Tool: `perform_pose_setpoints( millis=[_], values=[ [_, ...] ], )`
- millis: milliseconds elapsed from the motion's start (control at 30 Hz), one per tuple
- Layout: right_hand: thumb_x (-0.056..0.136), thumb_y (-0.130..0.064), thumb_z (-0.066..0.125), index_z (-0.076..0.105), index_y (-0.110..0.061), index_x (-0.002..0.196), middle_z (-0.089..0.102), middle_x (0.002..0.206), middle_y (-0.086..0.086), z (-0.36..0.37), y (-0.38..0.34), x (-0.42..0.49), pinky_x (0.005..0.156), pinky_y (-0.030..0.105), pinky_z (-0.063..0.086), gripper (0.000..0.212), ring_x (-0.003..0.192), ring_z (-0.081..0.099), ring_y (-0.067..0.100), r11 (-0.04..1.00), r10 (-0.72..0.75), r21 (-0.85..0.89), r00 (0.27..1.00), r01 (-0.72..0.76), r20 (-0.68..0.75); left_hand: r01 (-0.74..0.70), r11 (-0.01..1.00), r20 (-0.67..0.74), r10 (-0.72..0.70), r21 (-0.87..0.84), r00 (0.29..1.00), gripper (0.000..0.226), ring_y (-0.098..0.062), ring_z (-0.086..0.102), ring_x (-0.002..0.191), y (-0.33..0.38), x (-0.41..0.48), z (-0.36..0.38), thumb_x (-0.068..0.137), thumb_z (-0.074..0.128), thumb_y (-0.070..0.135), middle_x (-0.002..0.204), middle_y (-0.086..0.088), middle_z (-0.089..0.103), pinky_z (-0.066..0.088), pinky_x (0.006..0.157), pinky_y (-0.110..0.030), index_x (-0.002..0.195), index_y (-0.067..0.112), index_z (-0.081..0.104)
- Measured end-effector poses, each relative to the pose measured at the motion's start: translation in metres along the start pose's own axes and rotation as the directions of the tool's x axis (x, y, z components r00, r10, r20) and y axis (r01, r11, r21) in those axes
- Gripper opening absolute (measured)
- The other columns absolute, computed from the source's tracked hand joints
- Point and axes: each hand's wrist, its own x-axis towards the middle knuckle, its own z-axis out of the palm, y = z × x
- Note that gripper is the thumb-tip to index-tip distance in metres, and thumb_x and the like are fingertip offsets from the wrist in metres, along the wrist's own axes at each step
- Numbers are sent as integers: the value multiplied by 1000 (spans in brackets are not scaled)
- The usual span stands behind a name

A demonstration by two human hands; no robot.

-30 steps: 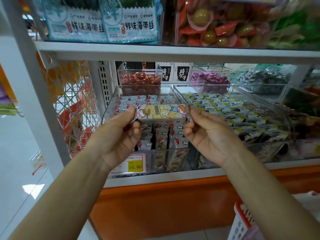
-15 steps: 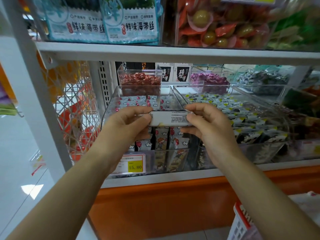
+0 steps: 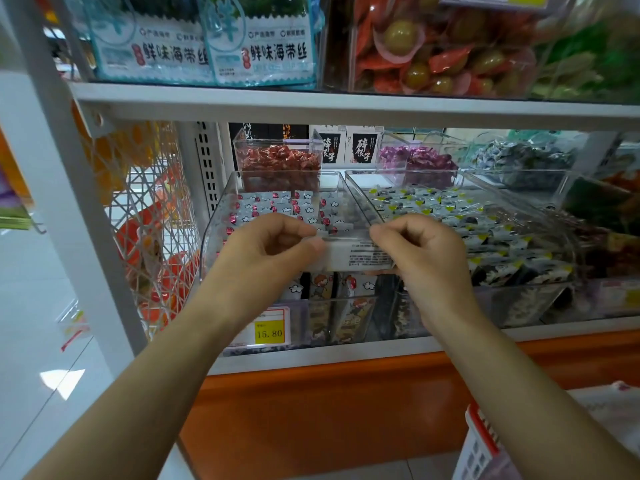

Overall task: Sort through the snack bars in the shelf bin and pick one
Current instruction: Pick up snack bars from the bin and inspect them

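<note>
Snack bar (image 3: 356, 254) lies level, left-right, printed back facing up, both hands' fingers (image 3: 391, 233) pinching its ends.

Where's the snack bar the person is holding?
Head view, centre: the snack bar is pinched between the left hand and right hand, just in front of the clear bin, above the yellow price tag.

Head view faces the shelf bin (image 3: 215, 237) closely.
</note>
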Motion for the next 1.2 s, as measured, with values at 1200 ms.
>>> perform_pose_setpoints(
  millis=[1200],
  values=[
    [83, -17, 68, 58, -25, 95, 62, 88, 2, -15, 4, 10, 59, 23, 58, 18, 71, 68, 7, 984, 40, 174, 996, -25, -85, -126, 836, -141, 235, 534, 962, 29, -16, 53, 102, -17, 20, 10, 93, 52, 28, 108, 0, 62, 41, 87, -27, 117, 16, 64]
  ],
)
